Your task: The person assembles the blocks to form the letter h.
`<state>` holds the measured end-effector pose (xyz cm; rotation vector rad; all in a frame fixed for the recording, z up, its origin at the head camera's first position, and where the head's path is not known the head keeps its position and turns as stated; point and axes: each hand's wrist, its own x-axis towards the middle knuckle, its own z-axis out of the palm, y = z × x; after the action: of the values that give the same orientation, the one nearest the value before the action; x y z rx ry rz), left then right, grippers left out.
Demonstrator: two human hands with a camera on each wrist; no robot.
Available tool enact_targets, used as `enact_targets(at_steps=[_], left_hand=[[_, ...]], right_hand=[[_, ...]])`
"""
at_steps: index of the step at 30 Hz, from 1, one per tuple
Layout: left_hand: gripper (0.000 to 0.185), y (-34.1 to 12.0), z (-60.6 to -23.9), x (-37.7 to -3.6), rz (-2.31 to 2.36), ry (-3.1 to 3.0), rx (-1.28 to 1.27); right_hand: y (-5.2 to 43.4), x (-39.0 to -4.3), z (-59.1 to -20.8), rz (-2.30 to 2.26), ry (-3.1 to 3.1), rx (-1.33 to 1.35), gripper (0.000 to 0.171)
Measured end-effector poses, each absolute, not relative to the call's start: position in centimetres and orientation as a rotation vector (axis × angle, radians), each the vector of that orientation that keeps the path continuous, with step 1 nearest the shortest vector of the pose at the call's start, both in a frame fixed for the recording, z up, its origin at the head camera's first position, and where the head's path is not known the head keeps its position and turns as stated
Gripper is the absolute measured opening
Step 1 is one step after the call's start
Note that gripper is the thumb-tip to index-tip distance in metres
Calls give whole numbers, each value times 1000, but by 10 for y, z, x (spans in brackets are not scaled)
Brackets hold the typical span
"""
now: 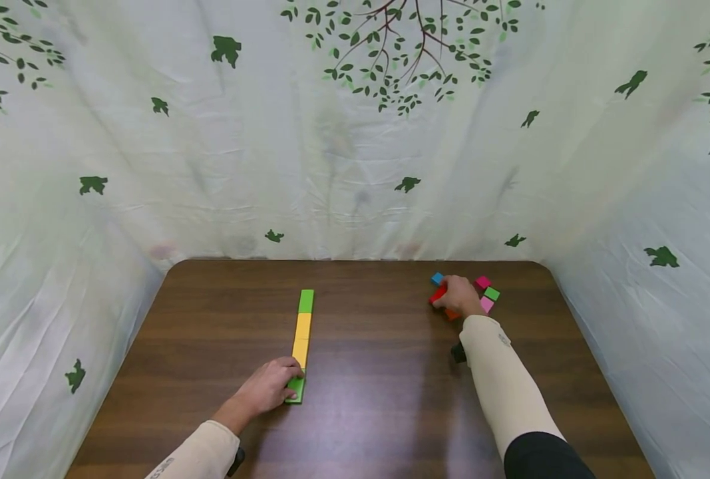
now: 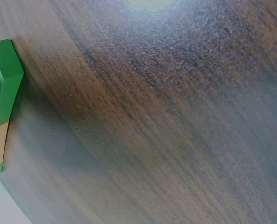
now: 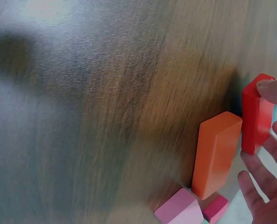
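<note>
Dark wood desk (image 1: pixel 360 372), leaf-print curtain behind. L hand (image 1: pixel 267 389) fingers curled on near green block (image 1: pixel 297 389), steadying block row (image 1: pixel 302 332) at centre. R hand (image 1: pixel 459 297) pinches red block (image 1: pixel 438 295) from loose pile (image 1: pixel 488 296) nr far right corner.

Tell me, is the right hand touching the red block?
Touching. In the right wrist view a fingertip of the right hand presses on the top end of the red block, with no gap between them.
</note>
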<state>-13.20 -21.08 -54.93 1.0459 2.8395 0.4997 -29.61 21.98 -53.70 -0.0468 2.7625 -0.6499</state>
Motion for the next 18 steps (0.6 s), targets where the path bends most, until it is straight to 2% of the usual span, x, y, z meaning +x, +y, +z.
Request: enact_targets(at_steps=[5, 11, 18], left_hand=[[26, -210, -549, -132, 493, 2828, 1041], [26, -210, -549, -134, 491, 2812, 1024], [26, -208, -549, -137, 483, 2801, 991]], right_hand=[[218, -294, -535, -645, 2745, -71, 60], [209, -293, -536, -622, 2772, -168, 51], [193, -287, -531, -599, 2792, -338, 60]])
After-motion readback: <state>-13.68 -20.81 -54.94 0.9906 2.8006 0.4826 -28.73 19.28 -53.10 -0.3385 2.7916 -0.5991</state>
